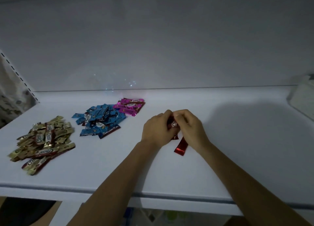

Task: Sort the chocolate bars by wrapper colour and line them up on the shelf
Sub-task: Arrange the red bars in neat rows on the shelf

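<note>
Both my hands meet to the right of the blue pile (100, 120), a little nearer to me than it is. My left hand (157, 128) and right hand (188, 125) are curled tight round a small bunch of red bars (173, 124), fingers closed on the wrappers and knuckles almost touching. One red bar's end (180, 146) pokes out below my right hand toward me; whether it rests on the shelf (237, 157) or hangs just above it I cannot tell. The pink pile (130, 106) sits just behind and to the right of the blue pile, its edge touching it and close to the seam where the shelf meets the back wall (153, 47). The gold pile (44, 140) lies to the left of the blue pile and nearer to me, with a strip of bare shelf between them. Farther right of the blue pile, beyond my hands, the shelf runs bare to a pale boxy thing (302, 96) at the far right edge. Toward me from the blue pile there is open surface up to the rounded front lip (51, 187). Far to its left a slotted upright (17, 72) marks the shelf's side.
</note>
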